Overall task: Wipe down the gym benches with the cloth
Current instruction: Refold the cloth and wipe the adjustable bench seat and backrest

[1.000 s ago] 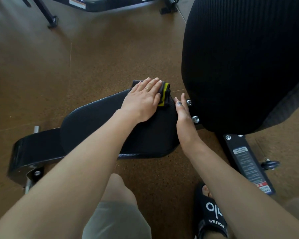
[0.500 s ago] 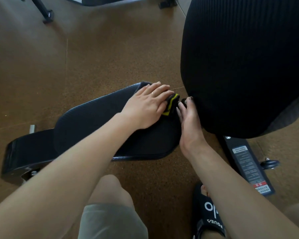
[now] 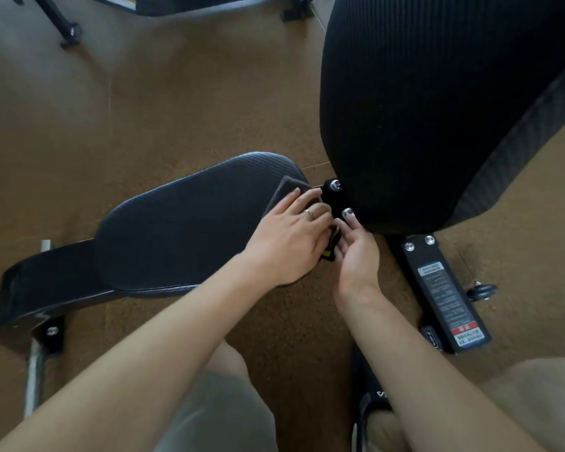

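Observation:
A black padded bench seat (image 3: 183,230) lies low across the middle, beside the large ribbed black backrest (image 3: 437,102) at the upper right. A dark grey cloth (image 3: 284,190) with a yellow-edged strip (image 3: 429,249) lies on the seat's right end. My left hand (image 3: 287,243) presses flat on the cloth, fingers pointing toward the gap between the pads. My right hand (image 3: 356,252) is at the seat's right edge, its fingers touching the cloth's yellow-edged part. Whether those fingers pinch the cloth is hidden.
The bench's black frame (image 3: 444,288) with a warning label and an adjustment knob (image 3: 481,290) runs along the floor at right. A metal foot bar (image 3: 35,370) sticks out at the lower left. Another machine's frame (image 3: 66,27) stands at the top. My sandalled foot (image 3: 372,396) is below.
My left hand has slid the cloth toward me along the seat's right end. My right hand has drawn back from the gap and now meets the cloth's edge.

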